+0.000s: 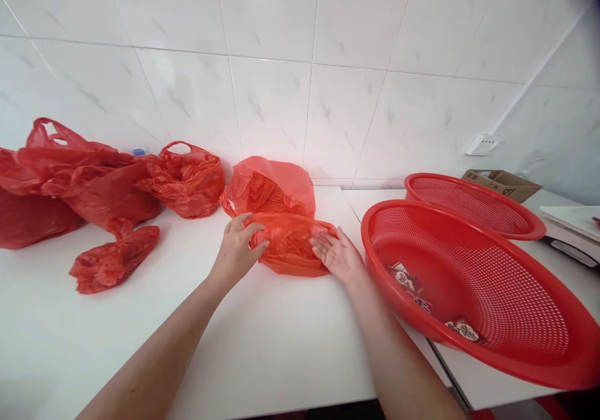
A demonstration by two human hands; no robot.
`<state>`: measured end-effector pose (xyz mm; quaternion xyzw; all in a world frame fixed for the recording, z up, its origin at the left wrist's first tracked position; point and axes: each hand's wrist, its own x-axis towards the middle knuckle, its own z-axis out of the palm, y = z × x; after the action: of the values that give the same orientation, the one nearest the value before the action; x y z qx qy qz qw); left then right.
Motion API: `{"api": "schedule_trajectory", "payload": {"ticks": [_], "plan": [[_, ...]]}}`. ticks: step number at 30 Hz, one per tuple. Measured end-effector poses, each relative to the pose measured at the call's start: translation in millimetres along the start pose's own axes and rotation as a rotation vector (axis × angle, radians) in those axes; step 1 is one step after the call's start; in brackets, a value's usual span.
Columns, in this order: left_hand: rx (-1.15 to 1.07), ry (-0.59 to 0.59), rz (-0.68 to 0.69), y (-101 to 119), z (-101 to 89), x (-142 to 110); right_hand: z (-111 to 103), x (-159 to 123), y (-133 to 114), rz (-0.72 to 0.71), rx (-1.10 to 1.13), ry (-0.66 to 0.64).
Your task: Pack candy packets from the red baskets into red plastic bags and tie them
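A thin red plastic bag (290, 245) lies on the white table with its mouth spread wide. At its left edge is my left hand (241, 245), fingers curved and apart, touching or just beside the film. My right hand (337, 254) is at the bag's right edge, palm turned up and fingers stretched out against the plastic. Neither hand is closed around anything. Right behind stands another red plastic bag (276, 182), its top flared against the wall. Whether these two bags are joined, I cannot tell.
Several filled red bags (98, 189) stand at the left, with a small knotted red bag (115, 260) before them. At the right, a large red basket (450, 270) holds a few small printed pieces (403, 277). Behind it are a second red basket (473, 204) and a cardboard box (509, 182).
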<state>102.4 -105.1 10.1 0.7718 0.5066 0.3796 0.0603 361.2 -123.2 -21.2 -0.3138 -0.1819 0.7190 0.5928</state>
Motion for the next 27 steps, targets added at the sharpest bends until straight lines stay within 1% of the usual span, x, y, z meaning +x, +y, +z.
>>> {"api": "schedule_trajectory", "payload": {"ticks": [1,3,4,5,7,8,9,10,12,13,15,16,17,18,19,20,21,22,23,24,25,26,27], "plan": [[-0.063,-0.042,-0.092,-2.7,3.1,0.0,1.8,0.8,3.3,-0.043,-0.117,0.025],[-0.206,-0.133,-0.266,-6.1,8.4,-1.6,6.0,1.9,11.5,-0.160,-0.448,0.107],[-0.257,-0.158,-0.332,-6.4,10.6,-3.2,8.7,1.8,16.2,-0.229,-0.604,0.147],[-0.291,-0.166,-0.378,-5.9,12.4,-5.2,11.9,1.2,21.3,-0.293,-0.715,0.185],[-0.333,-0.141,-0.406,-2.8,15.4,-9.6,19.6,-1.5,31.8,-0.430,-0.892,0.222],[-0.358,-0.118,-0.394,-0.8,16.6,-11.7,23.8,-3.3,36.7,-0.502,-1.002,0.209],[-0.390,-0.095,-0.371,1.2,17.5,-13.5,28.0,-5.3,41.1,-0.588,-1.201,0.159],[-0.424,-0.072,-0.346,2.7,18.2,-15.1,32.2,-7.8,44.7,-0.640,-1.412,0.101],[-0.481,-0.030,-0.314,4.3,19.0,-17.5,40.8,-16.0,48.6,-0.649,-1.734,-0.016],[-0.498,-0.017,-0.312,4.2,19.3,-18.4,45.5,-22.9,48.6,-0.645,-1.810,-0.035],[-0.514,-0.002,-0.334,2.9,19.9,-19.9,56.5,-44.5,43.4,-0.712,-1.834,-0.019],[-0.521,0.003,-0.350,2.0,20.2,-20.6,62.3,-59.3,37.6,-0.783,-1.806,0.026],[-0.532,0.005,-0.363,1.1,20.5,-21.1,67.6,-76.1,29.3,-0.828,-1.753,0.024],[-0.547,0.006,-0.374,0.5,20.8,-21.4,71.8,-93.9,18.1,-0.839,-1.678,-0.020],[-0.567,0.002,-0.383,0.1,20.9,-21.6,74.1,-111.4,4.2,-0.818,-1.627,-0.053],[-0.590,-0.004,-0.391,0.2,20.9,-21.6,74.1,-127.5,-12.4,-0.782,-1.619,-0.040],[-0.612,-0.013,-0.398,0.6,20.7,-21.5,71.5,-141.3,-30.9,-0.765,-1.635,0.038],[-0.628,-0.023,-0.405,1.2,20.2,-21.2,66.1,-152.1,-50.8,-0.754,-1.657,0.149],[-0.636,-0.029,-0.415,1.9,19.6,-21.0,58.2,-159.8,-70.9,-0.706,-1.705,0.275],[-0.640,-0.034,-0.425,2.6,19.0,-20.7,48.1,-164.9,-90.1,-0.623,-1.763,0.390],[-0.639,-0.034,-0.436,3.0,18.4,-20.5,36.1,-167.9,-107.5,-0.510,-1.841,0.464],[-0.633,-0.028,-0.449,3.0,18.0,-20.3,22.9,-169.7,-122.2,-0.386,-1.919,0.513],[-0.628,-0.017,-0.464,2.6,17.9,-20.1,8.9,-170.8,-133.4,-0.219,-1.984,0.516]]}}
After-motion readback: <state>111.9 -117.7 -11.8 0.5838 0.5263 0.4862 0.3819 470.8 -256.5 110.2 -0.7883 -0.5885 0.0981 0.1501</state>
